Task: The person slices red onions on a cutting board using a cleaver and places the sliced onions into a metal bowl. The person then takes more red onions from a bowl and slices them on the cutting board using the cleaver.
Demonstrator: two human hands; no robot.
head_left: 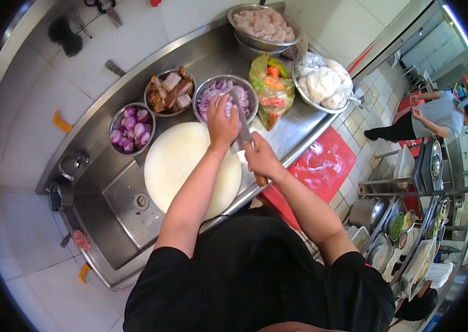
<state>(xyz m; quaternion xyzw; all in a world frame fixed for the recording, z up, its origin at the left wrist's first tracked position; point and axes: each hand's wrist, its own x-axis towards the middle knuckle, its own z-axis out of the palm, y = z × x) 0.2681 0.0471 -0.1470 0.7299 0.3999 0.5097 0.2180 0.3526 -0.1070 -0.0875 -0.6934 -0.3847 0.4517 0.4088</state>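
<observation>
A metal bowl of sliced red onion [205, 95] stands on the steel counter beyond the round white cutting board [169, 160]. My left hand [224, 123] is over the near side of that bowl, fingers stretched toward the slices; whether onion lies under them is hidden. Closed around the wooden handle of a kitchen knife [244, 128] is my right hand [263, 157]. The blade points away from me, alongside my left hand, with its tip over the bowl. Whole peeled red onions [130, 130] fill another bowl to the left.
Around the board are a bowl of meat chunks [177, 91], a plastic bag of vegetables [273, 91], a bowl of white bagged items [325, 83] and a bowl of raw meat pieces [264, 25]. A sink [126, 207] lies left. Another person [438, 116] stands at far right.
</observation>
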